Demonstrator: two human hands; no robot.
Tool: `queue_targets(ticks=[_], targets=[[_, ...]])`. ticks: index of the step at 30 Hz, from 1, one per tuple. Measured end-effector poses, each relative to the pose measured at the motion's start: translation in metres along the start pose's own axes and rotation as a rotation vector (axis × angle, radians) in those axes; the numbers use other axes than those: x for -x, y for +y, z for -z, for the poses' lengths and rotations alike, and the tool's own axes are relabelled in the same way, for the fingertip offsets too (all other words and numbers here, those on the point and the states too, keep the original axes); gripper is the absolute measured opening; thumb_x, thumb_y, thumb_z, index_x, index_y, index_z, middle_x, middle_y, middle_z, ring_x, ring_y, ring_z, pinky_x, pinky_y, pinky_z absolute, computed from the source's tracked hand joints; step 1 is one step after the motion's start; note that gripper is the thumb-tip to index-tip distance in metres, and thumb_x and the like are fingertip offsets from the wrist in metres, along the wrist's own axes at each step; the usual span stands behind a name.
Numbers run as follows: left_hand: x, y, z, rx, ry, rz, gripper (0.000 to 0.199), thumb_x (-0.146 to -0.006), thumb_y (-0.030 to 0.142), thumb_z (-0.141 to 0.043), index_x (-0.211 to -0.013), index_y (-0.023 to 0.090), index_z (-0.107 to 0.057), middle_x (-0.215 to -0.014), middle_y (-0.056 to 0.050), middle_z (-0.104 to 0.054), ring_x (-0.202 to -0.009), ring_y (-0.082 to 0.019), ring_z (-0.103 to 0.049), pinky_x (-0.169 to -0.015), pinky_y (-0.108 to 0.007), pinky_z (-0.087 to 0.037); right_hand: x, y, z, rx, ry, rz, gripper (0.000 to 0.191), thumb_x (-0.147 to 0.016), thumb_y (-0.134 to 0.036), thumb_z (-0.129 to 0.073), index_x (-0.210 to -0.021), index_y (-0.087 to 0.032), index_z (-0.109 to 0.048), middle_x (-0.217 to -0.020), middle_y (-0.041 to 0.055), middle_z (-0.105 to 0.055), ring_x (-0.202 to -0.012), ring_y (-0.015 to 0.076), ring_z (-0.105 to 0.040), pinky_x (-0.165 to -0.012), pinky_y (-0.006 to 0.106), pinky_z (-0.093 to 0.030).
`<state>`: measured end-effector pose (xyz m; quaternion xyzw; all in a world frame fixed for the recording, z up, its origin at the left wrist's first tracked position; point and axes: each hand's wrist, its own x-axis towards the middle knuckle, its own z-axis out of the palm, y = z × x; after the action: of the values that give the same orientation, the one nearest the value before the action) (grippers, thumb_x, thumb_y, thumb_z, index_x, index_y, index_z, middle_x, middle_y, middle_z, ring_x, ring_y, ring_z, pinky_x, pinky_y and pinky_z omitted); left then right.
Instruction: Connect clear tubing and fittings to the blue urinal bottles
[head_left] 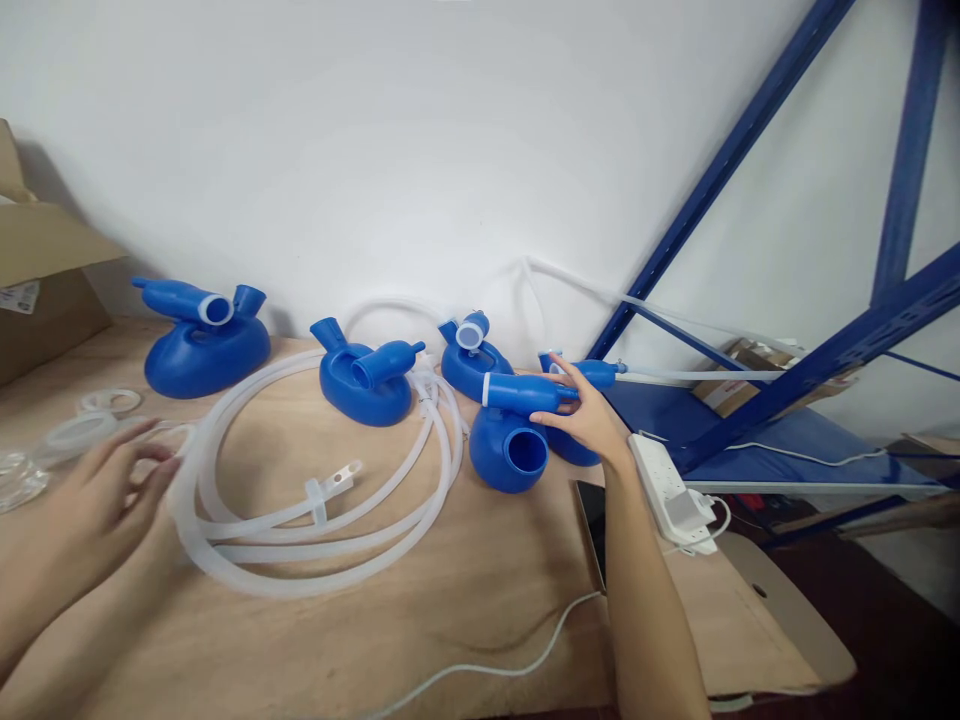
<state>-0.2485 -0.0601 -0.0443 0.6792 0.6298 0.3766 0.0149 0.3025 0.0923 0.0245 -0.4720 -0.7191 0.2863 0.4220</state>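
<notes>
My right hand (589,410) grips the narrow end of a blue bottle-shaped plastic piece (523,393), thumb below and fingers above. This piece has a white rim and lies across the top of a round blue plastic pot (491,450), whose open mouth faces me. My left hand (112,500) is at the left of a coil of translucent tubing (300,585). Its fingers are curled together beside a pale translucent piece; what they hold, if anything, cannot be made out. A clear connector (334,490) with a white clip lies inside the coil.
More blue pots with bottle-shaped tops stand along the wall, at left (202,360), centre (364,390) and behind (476,370). Translucent rings (79,435) lie far left, near a cardboard box (49,290). A power strip (670,490), a dark tablet-like device (592,520) and blue shelving (795,430) are right.
</notes>
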Motion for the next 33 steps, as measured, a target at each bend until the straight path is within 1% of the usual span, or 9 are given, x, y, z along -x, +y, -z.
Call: queue_targets(ticks=[1, 3, 4, 7, 11, 15, 20, 24, 33], targets=[[-0.006, 0.025, -0.009, -0.040, 0.080, 0.031, 0.037, -0.103, 0.058, -0.037, -0.120, 0.033, -0.058, -0.132, -0.003, -0.067, -0.094, -0.031, -0.070, -0.064, -0.042, -0.062, -0.001, 0.006, 0.001, -0.052, 0.008, -0.009, 0.117, -0.063, -0.058, -0.096, -0.162, -0.028, -0.042, -0.143, 0.0145, -0.067, -0.124, 0.0393, -0.071, -0.094, 0.053, -0.067], [-0.015, 0.082, -0.034, 0.075, -0.038, -0.074, 0.033, -0.105, 0.048, -0.041, -0.125, 0.027, -0.057, -0.137, -0.009, -0.068, -0.106, -0.031, -0.072, -0.079, -0.043, -0.064, -0.003, 0.016, -0.002, -0.107, 0.059, -0.002, 0.120, -0.057, -0.060, -0.098, -0.160, -0.028, -0.043, -0.139, 0.0151, -0.069, -0.124, 0.0394, -0.070, -0.092, 0.052, -0.067], [-0.018, 0.111, -0.048, 0.120, -0.133, -0.182, 0.027, -0.107, 0.040, -0.042, -0.123, 0.025, -0.058, -0.141, -0.011, -0.067, -0.116, -0.030, -0.070, -0.089, -0.043, -0.063, -0.004, 0.019, -0.005, -0.102, 0.090, 0.014, 0.116, -0.056, -0.060, -0.098, -0.156, -0.027, -0.048, -0.138, 0.0152, -0.069, -0.126, 0.0395, -0.069, -0.092, 0.051, -0.066], [-0.026, 0.185, -0.092, 0.120, -0.160, -0.688, 0.016, -0.106, 0.024, -0.044, -0.101, 0.021, -0.059, -0.151, -0.016, -0.062, -0.129, -0.030, -0.067, -0.098, -0.042, -0.061, -0.009, 0.021, -0.018, -0.028, 0.151, 0.079, 0.098, -0.058, -0.059, -0.098, -0.142, -0.024, -0.061, -0.133, 0.0141, -0.070, -0.131, 0.0381, -0.064, -0.100, 0.052, -0.062], [-0.044, 0.233, -0.139, 0.060, 0.028, -0.905, 0.013, -0.103, 0.015, -0.048, -0.098, 0.016, -0.060, -0.153, -0.024, -0.058, -0.131, -0.034, -0.064, -0.102, -0.049, -0.060, -0.015, 0.016, -0.037, -0.005, 0.176, 0.158, 0.080, -0.066, -0.055, -0.095, -0.134, -0.024, -0.065, -0.127, 0.0115, -0.070, -0.122, 0.0332, -0.067, -0.109, 0.053, -0.056], [-0.060, 0.238, -0.167, 0.010, 0.114, -0.845, 0.010, -0.103, 0.020, -0.054, -0.104, 0.014, -0.061, -0.144, -0.026, -0.064, -0.126, -0.037, -0.065, -0.099, -0.053, -0.060, -0.015, 0.013, -0.049, 0.006, 0.183, 0.226, 0.054, -0.076, -0.053, -0.086, -0.119, -0.025, -0.069, -0.122, 0.0086, -0.067, -0.120, 0.0309, -0.066, -0.114, 0.050, -0.051], [-0.066, 0.226, -0.183, 0.031, 0.178, -0.730, 0.041, -0.103, 0.023, -0.055, -0.142, 0.011, -0.050, -0.137, -0.024, -0.064, -0.125, -0.036, -0.062, -0.105, -0.055, -0.056, -0.011, 0.020, -0.050, -0.046, 0.057, 0.151, 0.065, -0.079, -0.062, -0.080, -0.131, -0.029, -0.060, -0.120, 0.0052, -0.070, -0.113, 0.0289, -0.068, -0.109, 0.048, -0.055], [-0.070, 0.214, -0.187, 0.061, 0.045, -0.583, 0.053, -0.107, 0.031, -0.047, -0.157, 0.016, -0.039, -0.136, -0.021, -0.059, -0.120, -0.033, -0.063, -0.100, -0.051, -0.058, -0.012, 0.027, -0.050, -0.045, 0.020, 0.178, 0.073, -0.076, -0.069, -0.079, -0.132, -0.027, -0.058, -0.118, 0.0067, -0.071, -0.103, 0.0294, -0.071, -0.099, 0.048, -0.058], [-0.071, 0.199, -0.199, 0.256, -0.138, -0.470, 0.048, -0.104, 0.038, -0.041, -0.145, 0.014, -0.048, -0.141, -0.022, -0.057, -0.126, -0.033, -0.062, -0.105, -0.052, -0.055, -0.009, 0.034, -0.049, 0.021, 0.049, 0.315, 0.078, -0.077, -0.075, -0.076, -0.138, -0.029, -0.062, -0.143, 0.0096, -0.066, -0.137, 0.0355, -0.061, -0.118, 0.051, -0.049]])
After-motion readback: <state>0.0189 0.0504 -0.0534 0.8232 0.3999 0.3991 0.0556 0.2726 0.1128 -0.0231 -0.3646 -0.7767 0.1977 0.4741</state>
